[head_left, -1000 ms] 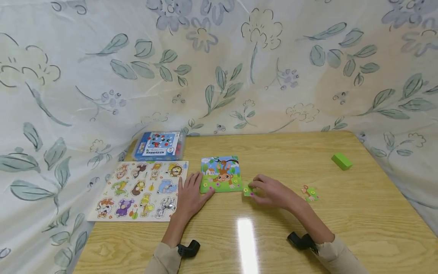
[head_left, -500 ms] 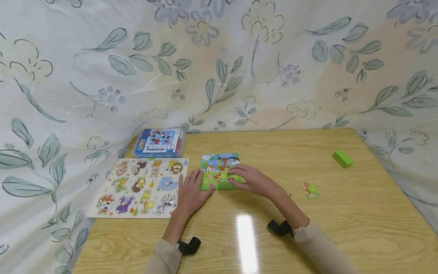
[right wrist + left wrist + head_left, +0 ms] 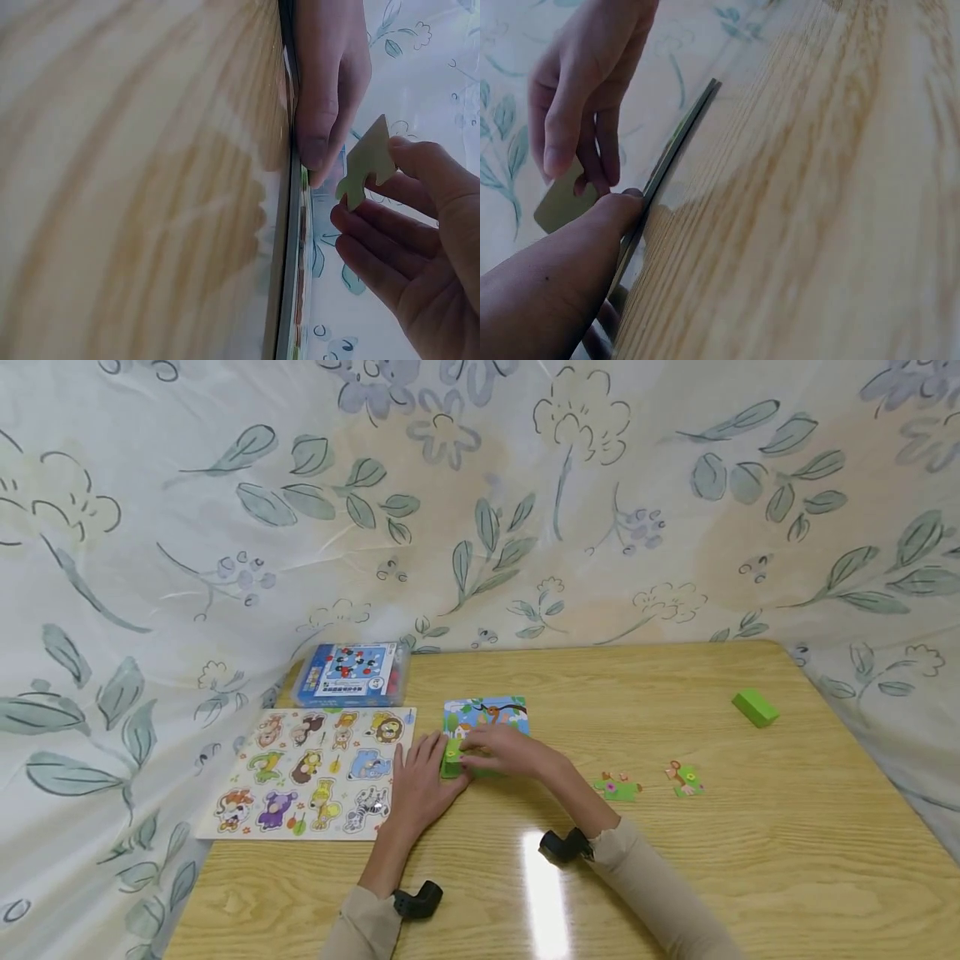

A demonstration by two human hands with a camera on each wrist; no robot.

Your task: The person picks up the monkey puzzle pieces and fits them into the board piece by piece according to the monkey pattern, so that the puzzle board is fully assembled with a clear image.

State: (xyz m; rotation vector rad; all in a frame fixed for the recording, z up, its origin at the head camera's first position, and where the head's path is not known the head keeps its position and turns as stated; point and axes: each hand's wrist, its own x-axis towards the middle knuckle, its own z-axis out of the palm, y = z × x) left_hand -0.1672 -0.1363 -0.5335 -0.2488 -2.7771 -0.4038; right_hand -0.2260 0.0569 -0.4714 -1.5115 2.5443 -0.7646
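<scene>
My right hand (image 3: 506, 750) pinches a green jigsaw piece (image 3: 453, 753) over the lower left corner of the square monkey puzzle (image 3: 487, 708). In the right wrist view the pale underside of the jigsaw piece (image 3: 371, 159) faces the camera, tilted up between thumb and fingers (image 3: 409, 240). My left hand (image 3: 422, 781) rests at the puzzle's left side, its fingers straight and its thumb along the lower edge. From the left wrist, the left thumb (image 3: 626, 201) shows against the thin board edge (image 3: 679, 142). Much of the puzzle picture is hidden by the right hand.
Two loose jigsaw pieces lie to the right, a nearer piece (image 3: 619, 787) and a farther piece (image 3: 686, 779). A green block (image 3: 756, 707) sits far right. On the left are an animal puzzle board (image 3: 300, 781) and a blue boxed set (image 3: 351, 675).
My right hand has carried the green jigsaw piece leftward from beside the puzzle's lower right corner to over its lower left. A loose piece behind that arm has become visible. The left hand has stayed put.
</scene>
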